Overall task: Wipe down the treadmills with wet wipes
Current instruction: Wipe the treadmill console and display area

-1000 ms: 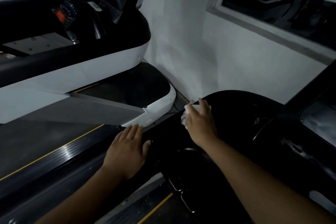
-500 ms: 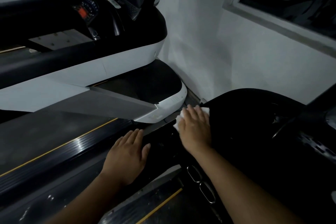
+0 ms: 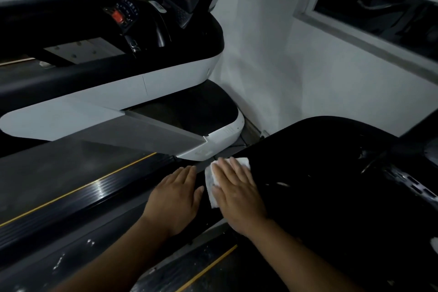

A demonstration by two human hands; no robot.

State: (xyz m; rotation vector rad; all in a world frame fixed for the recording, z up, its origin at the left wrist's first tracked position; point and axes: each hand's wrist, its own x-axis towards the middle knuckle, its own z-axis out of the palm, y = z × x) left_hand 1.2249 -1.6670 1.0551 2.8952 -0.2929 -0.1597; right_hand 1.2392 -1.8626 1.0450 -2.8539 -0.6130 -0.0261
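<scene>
right hand (image 3: 237,193) flat, pressing wet wipe (image 3: 213,181) onto the black treadmill cover (image 3: 320,173) | left hand (image 3: 176,199) flat on the side rail (image 3: 94,193), grip relaxed, holding nothing

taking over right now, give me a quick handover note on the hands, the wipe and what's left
Left hand: flat, fingers straight, resting on the black side rail, holding nothing.
Right hand: flat, pressing the white wipe onto the left edge of the black cover.
Done: cannot tell how much is already wiped.
Left: likely the rest of the cover, the rail and the white treadmill beyond.
</scene>
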